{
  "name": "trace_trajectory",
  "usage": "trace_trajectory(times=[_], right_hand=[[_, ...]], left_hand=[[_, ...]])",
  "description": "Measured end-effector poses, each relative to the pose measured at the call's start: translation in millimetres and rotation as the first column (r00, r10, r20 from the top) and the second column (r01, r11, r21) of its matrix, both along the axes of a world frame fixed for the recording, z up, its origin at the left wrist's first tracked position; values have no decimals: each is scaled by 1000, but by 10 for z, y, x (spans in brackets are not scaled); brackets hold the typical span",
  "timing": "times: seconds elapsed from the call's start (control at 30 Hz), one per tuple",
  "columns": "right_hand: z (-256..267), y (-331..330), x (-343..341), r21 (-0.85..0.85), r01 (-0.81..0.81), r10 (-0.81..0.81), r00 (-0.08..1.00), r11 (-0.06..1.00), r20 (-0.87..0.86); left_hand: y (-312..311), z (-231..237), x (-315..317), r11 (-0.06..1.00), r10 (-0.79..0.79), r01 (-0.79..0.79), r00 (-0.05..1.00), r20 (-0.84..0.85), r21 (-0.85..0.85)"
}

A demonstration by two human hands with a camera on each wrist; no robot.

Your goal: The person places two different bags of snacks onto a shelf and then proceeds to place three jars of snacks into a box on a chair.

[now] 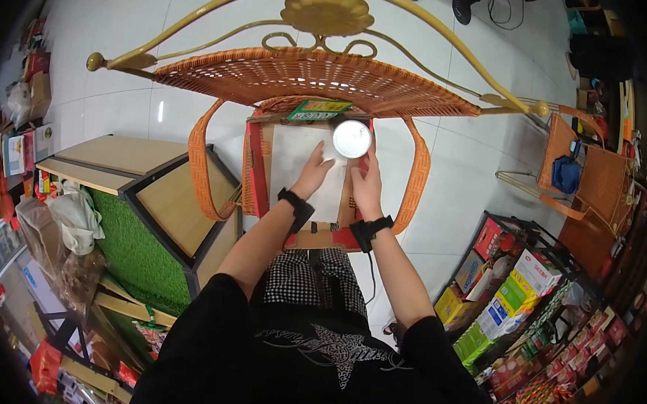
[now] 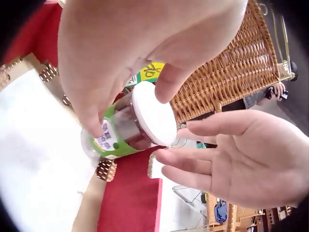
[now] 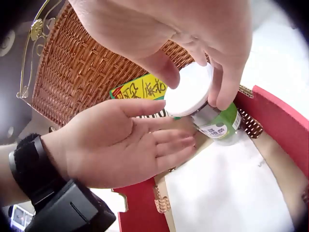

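One white-lidded jar (image 1: 352,138) sits just ahead of the right hand (image 1: 366,190), in the red-sided box (image 1: 256,157).
Both hands are spread wide, left hand (image 1: 312,178) beside the jar; whether right fingertips touch it, I cannot tell. White paper (image 1: 287,159) lies beneath them, a wicker chair (image 1: 324,76) around, pale floor tiles (image 1: 452,162) beyond, boxed goods (image 1: 507,291) rightward.

Two hands (image 1: 313,175) (image 1: 367,188), one lidded jar (image 1: 352,139), one sign (image 1: 319,111), two wristbands (image 1: 298,211) (image 1: 370,231)
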State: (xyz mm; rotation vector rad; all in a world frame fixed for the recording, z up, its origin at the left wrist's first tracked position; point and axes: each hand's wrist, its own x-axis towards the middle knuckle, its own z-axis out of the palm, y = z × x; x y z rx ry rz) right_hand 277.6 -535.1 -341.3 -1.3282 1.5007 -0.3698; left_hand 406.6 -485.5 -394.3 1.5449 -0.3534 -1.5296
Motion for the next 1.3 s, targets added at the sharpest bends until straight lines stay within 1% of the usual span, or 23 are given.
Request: trace_trajectory(times=[0.03, 0.07, 0.1, 0.13, 0.2, 0.23, 0.3, 0.33, 0.37, 0.4, 0.47, 0.5, 0.6, 0.63, 0.7, 0.77, 0.83, 0.9, 0.93, 1.0, 1.13, 1.23, 1.3], right_hand=[[100, 26, -26, -17, 7, -7, 1000, 1000, -6], [108, 75, -92, -18, 6, -6, 1000, 1000, -1], [66, 135, -184, -169, -117, 78, 972, 979, -220], [28, 191, -248, -282, -263, 120, 891, 922, -438], [-74, 321, -331, -243, -230, 99, 885, 942, -455], [-176, 408, -380, -208, -182, 60, 872, 961, -486], [-244, 444, -459, -169, -131, 25, 855, 977, -518], [-239, 429, -508, 139, -80, 128, 914, 987, -385], [-236, 429, -541, 439, -68, 181, 959, 896, -219], [-333, 493, -594, 445, -70, 182, 959, 893, -216], [-458, 618, -617, 330, -172, 280, 907, 928, -314], [-480, 654, -618, 334, -173, 281, 908, 927, -310], [-452, 662, -584, 304, -137, 237, 917, 943, -322], [-417, 648, -577, 327, -131, 257, 889, 936, -379], [-401, 658, -565, 347, -117, 270, 860, 931, -433], [-419, 732, -571, 287, -194, 321, 801, 938, -505], [-416, 754, -566, 280, -196, 319, 794, 940, -517], [-393, 770, -525, 275, -198, 319, 790, 941, -523], [-380, 774, -507, 274, -175, 300, 793, 946, -531], [-374, 812, -494, 273, -148, 279, 795, 951, -539], [-401, 917, -517, 200, -131, 222, 800, 971, -557], [-373, 957, -508, 206, -93, 198, 795, 974, -574], [-404, 950, -551, 222, -68, 188, 790, 973, -584]], left_hand=[[148, -52, 95, 994, -88, 73, 975, 206, 80], [295, -54, 171, 977, -186, 127, 899, 395, 171], [399, 115, 218, 960, -243, 73, 699, 673, 271], [489, 282, 253, 938, -310, -12, 414, 856, 346], [696, 233, 304, 959, -154, -220, 130, 979, 180], [798, 181, 321, 959, -154, -220, 130, 980, 180], [1007, -24, 363, 880, -111, -406, 326, 939, 245], [1104, -151, 425, 879, -114, -407, 325, 939, 247], [1230, -305, 496, 889, -13, -381, 533, 846, 253], [1266, -321, 550, 899, 83, -357, 708, 702, 253], [1245, -315, 666, 877, 70, -366, 736, 673, 310], [1219, -274, 715, 855, 63, -372, 765, 641, 361], [1117, -128, 755, 877, 55, -386, 675, 736, 288], [1092, -64, 759, 877, 58, -387, 671, 739, 283], [973, 208, 752, 846, 33, -364, 765, 643, 390], [1023, 134, 769, 832, 93, -392, 797, 597, 393], [1157, -78, 798, 814, 155, -422, 821, 550, 400], [1217, -181, 844, 887, 100, -364, 751, 652, 283], [1258, -224, 850, 888, 97, -362, 749, 656, 283], [1085, 89, 790, 862, -5, -345, 727, 687, 370], [1079, 111, 759, 867, 49, -368, 734, 677, 335], [1065, 86, 771, 887, -19, -317, 703, 711, 337], [1055, -48, 764, 913, -65, -272, 639, 766, 304]])
